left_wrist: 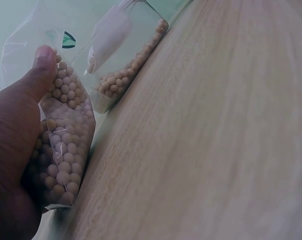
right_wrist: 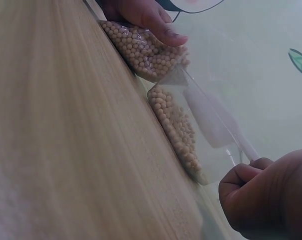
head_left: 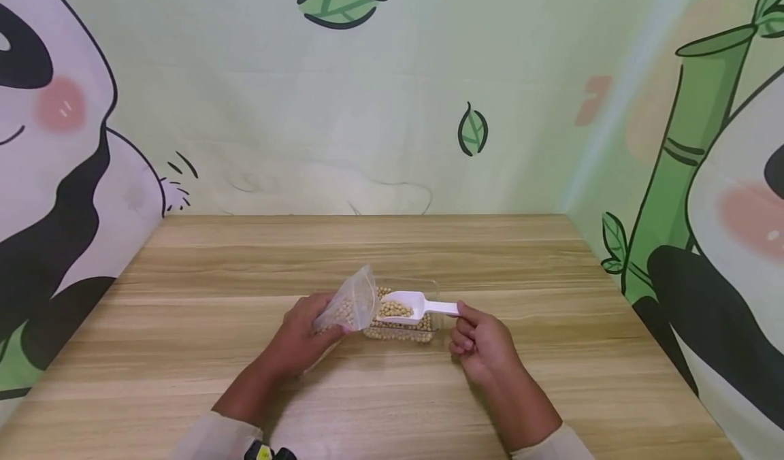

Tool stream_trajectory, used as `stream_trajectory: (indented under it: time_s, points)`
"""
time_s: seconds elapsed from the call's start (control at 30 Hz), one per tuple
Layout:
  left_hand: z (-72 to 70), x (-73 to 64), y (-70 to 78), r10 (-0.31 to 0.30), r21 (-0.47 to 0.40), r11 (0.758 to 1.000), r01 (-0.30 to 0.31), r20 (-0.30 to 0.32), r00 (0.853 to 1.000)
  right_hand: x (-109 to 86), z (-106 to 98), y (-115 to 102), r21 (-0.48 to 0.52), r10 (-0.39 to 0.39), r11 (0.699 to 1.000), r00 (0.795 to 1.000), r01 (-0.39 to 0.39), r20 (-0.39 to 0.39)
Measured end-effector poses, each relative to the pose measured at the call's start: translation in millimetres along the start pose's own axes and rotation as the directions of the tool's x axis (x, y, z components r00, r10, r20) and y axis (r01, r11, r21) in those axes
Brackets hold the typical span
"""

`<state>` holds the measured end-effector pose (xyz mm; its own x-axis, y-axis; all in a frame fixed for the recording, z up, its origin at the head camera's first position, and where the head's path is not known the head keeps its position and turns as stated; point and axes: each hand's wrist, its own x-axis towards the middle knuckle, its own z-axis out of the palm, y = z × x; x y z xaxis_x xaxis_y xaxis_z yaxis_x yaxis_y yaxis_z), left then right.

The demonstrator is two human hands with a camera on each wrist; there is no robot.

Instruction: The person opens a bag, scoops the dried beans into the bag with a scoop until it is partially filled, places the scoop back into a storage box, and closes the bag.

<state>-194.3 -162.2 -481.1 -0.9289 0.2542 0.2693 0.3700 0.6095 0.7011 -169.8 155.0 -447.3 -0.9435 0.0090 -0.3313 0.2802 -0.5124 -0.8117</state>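
Transfer of pale beans (head_left: 397,309), apparently mid-step: loaded scoop (head_left: 419,304) above clear box (head_left: 436,320), pinched in right hand (head_left: 488,346); part-filled bag (head_left: 363,295) gripped in left hand (head_left: 304,337), beside box; next presumably required, level entry into bag, then tipping.

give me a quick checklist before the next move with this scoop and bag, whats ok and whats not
1. Scoop loaded: ok, it carries pale beans.
2. Handle held: ok, the right hand grips its end.
3. Bag supported: ok, the left hand holds the plastic bag, which has beans inside.
4. Scoop raised above the beans left in the clear container: ok, the wrist views show a gap.
5. Scoop tip touching the bag: cannot tell, they look close together in the head view.
6. Bag mouth wide enough: cannot tell, its full opening does not show.
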Motion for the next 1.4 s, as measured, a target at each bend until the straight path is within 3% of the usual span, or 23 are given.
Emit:
stream_trajectory:
  time_s: [0.2,0.3,0.47,0.53,0.93,1.13,1.4]
  points:
    - [-1.4,-0.7,-0.2,0.022,0.0,1.0,-0.022,-0.015,1.0,-0.4,-1,-2,0.02,-0.009,1.0,1.0,0.009,-0.012]
    - [0.5,-0.9,-4.9,0.076,-0.006,0.997,-0.076,-0.046,0.996,-0.2,-2,-3,0.032,-0.021,0.999,1.0,0.021,-0.015]
    - [7.0,1.5,-22.0,0.202,-0.012,0.979,-0.204,-0.113,0.973,-0.4,-2,-4,0.059,-0.04,0.997,0.999,0.042,-0.026]
    - [8.0,1.9,-23.9,0.213,-0.012,0.976,-0.216,-0.12,0.97,-0.6,-2,-5,0.071,-0.05,0.996,0.998,0.051,-0.028]
    - [0.3,-1.7,-2.6,0.077,-0.004,0.997,-0.077,-0.046,0.996,-3.0,-1,-8,0.145,-0.107,0.984,0.994,0.107,-0.005]
    - [-0.5,-0.8,-1.8,0.034,0.0,0.999,-0.034,-0.02,0.999,-5.0,1,-10,0.177,-0.142,0.975,0.989,0.134,0.034]
    - [-1.7,-0.6,1.2,0.007,-0.007,1.0,-0.007,0.001,1.0,-10.1,5,-10,0.124,-0.181,0.978,0.979,0.168,0.099]
